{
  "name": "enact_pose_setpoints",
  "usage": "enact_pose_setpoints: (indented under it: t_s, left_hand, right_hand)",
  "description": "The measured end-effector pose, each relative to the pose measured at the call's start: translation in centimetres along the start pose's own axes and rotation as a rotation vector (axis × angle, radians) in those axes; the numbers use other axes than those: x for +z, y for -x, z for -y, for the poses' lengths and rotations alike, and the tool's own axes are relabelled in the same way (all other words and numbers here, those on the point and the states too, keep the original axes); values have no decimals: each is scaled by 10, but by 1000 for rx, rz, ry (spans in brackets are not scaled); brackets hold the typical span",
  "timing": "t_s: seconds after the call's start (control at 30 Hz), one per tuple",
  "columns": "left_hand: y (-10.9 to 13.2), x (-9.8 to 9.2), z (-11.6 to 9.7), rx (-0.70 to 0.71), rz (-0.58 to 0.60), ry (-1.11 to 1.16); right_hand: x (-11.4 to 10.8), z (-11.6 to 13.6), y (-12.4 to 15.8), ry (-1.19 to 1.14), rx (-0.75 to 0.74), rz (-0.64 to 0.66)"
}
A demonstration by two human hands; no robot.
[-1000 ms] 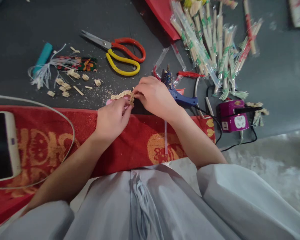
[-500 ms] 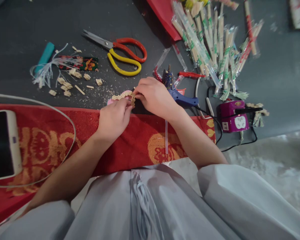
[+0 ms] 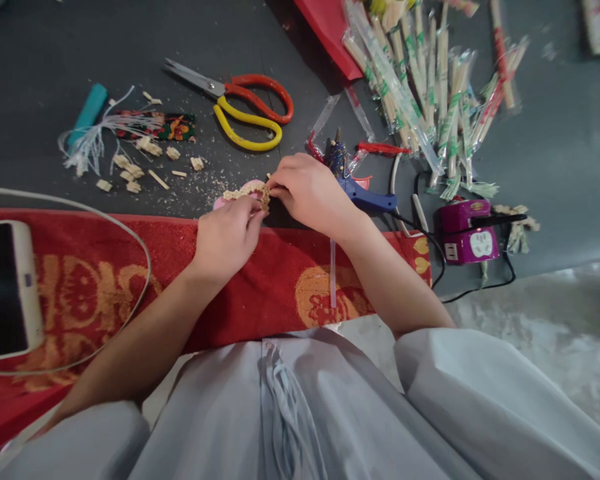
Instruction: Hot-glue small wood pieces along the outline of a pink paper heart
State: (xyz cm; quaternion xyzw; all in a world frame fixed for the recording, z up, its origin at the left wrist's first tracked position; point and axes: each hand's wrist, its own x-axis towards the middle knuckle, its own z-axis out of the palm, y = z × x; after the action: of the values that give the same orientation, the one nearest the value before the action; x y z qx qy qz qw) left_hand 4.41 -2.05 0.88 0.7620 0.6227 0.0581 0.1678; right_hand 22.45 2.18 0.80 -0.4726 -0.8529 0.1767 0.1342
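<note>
My left hand (image 3: 225,237) grips a small pink round piece (image 3: 245,192) covered on top with glued bits of light wood. It holds the piece just above the dark table near the red towel (image 3: 130,280). My right hand (image 3: 310,190) pinches the right edge of the same piece, fingers pressed together on the wooden bits. A blue glue gun (image 3: 365,195) lies right behind my right hand.
Red and yellow scissors (image 3: 245,107) lie at the back. Wood offcuts (image 3: 130,175), a teal tube (image 3: 87,113) and pale threads sit left. Wrapped chopsticks (image 3: 420,87) are piled at the back right. A purple socket block (image 3: 467,237) is right; a phone (image 3: 5,290) rests on the towel.
The wood-covered piece has tipped slightly, so more of its pink underside shows. Both hands stay on it in almost the same place.
</note>
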Motion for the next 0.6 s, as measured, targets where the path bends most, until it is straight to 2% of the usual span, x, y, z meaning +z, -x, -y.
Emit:
enact_pose_setpoints:
  t_s: [0.23, 0.6]
  left_hand:
    - [0, -2, -1, 6, -23, 15]
    - [0, 0, 2, 47, -35, 9]
  right_hand:
    - [-1, 0, 0, -14, 40, 2]
    - [-3, 1, -1, -23, -11, 6]
